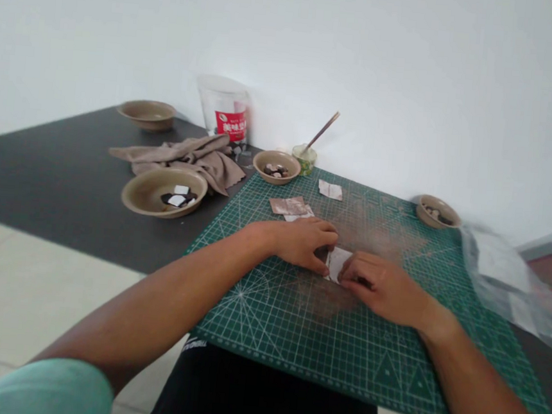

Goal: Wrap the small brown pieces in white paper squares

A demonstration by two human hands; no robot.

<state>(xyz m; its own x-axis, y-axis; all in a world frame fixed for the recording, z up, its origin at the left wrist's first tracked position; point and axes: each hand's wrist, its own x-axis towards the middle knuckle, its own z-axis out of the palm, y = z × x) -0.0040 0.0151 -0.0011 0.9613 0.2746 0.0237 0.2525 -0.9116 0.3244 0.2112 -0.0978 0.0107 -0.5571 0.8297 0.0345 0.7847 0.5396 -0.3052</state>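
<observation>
Handling a small, white paper square (337, 262) with both hands on a green gridded cutting mat (266, 316).
Pinching its right edge in the grip of the right hand (382, 286); touching its left edge with the curled fingers of the left hand (302, 240), but cannot tell that grip's closure. Working with overlapping paper pieces (286, 205) just beyond the left hand, and with a tan bowl (137, 193) farther left on the dark counter (66, 176).
</observation>
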